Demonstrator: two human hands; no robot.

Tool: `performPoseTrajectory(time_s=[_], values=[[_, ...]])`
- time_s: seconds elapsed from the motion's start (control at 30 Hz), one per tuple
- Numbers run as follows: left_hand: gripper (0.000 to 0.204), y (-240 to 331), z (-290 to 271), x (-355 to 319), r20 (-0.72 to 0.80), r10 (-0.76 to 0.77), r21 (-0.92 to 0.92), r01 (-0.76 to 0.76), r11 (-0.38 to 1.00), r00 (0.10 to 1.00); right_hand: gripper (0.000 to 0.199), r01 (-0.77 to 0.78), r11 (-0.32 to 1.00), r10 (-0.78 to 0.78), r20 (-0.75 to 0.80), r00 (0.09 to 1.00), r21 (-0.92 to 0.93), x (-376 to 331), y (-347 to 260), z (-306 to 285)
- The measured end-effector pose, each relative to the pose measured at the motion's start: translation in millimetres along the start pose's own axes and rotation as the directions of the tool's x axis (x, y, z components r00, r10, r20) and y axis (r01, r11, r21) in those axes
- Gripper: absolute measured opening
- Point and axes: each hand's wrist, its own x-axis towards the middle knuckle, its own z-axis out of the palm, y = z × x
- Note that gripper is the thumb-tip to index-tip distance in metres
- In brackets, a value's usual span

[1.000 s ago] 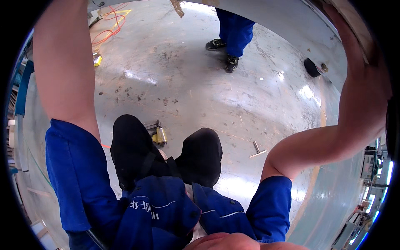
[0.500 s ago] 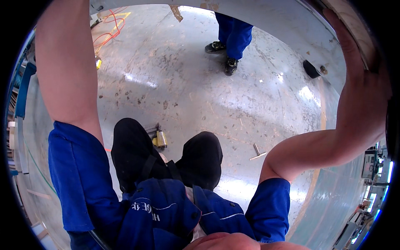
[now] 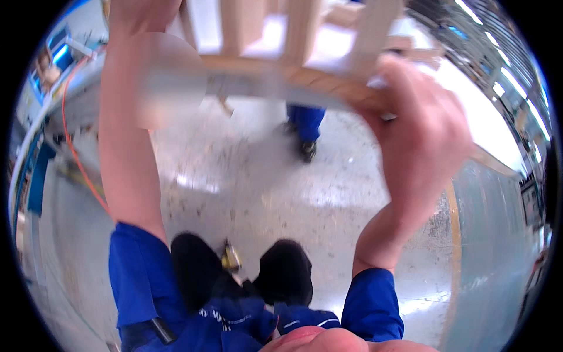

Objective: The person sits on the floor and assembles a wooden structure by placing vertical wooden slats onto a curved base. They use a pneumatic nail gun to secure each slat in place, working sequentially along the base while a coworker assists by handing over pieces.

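Head view is filled mostly by a scuffed grey floor (image 3: pixel 252 199), above which a white tabletop (image 3: pixel 495 132) is seen at the upper right. Over the tabletop's near side, a pale wooden frame (image 3: pixel 300 41) with parallel slats is held at the top centre; whether it is touching the surface cannot be told. The frame's right end is gripped by the right hand (image 3: pixel 422 111), its fingers curled over the near rail (image 3: pixel 328 82) and its thumb set below, all blurred. The left hand (image 3: pixel 143 12) is placed near the frame's left end but is cut off by the upper edge, so whether its fingers are closed cannot be told. Beyond the rail, a co-worker's blue trousers (image 3: pixel 306 120) are partly hidden. An orange hose (image 3: pixel 73 149) is strung down the left side, and a small yellow tool (image 3: pixel 231 257) is seen on the floor between the wearer's black-clad knees (image 3: pixel 284 273).
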Motion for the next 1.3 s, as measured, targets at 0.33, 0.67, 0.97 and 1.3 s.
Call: performPoseTrajectory(time_s=[0.33, 0.67, 0.97, 1.3], values=[[0.041, 7.2, -22.0, -6.8, 0.243, -0.238, 0.121, 0.214, 0.969, 0.940, 0.018, 0.013, 0.986, -0.008, -0.030, 1.000, 0.166, 4.8, -1.3, -1.1], [0.043, 42.2, -41.2, 21.4, 0.389, -0.370, 0.105, 0.359, 0.928, 0.844, 0.039, -0.001, 0.978, 0.003, -0.010, 1.000, 0.210, 7.0, -6.6, -8.1], [0.076, 79.8, -72.4, 51.4, -0.100, 0.360, -0.120, -0.371, 0.921, 0.927, 0.036, 0.003, 0.981, 0.007, -0.049, 0.999, 0.195, 2.5, -5.0, -0.5], [0.042, 40.1, -35.7, 34.7, 0.320, -0.273, 0.002, 0.288, 0.958, 0.907, 0.025, 0.016, 0.969, -0.002, -0.055, 0.998, 0.245, 9.2, -7.5, -11.7]])
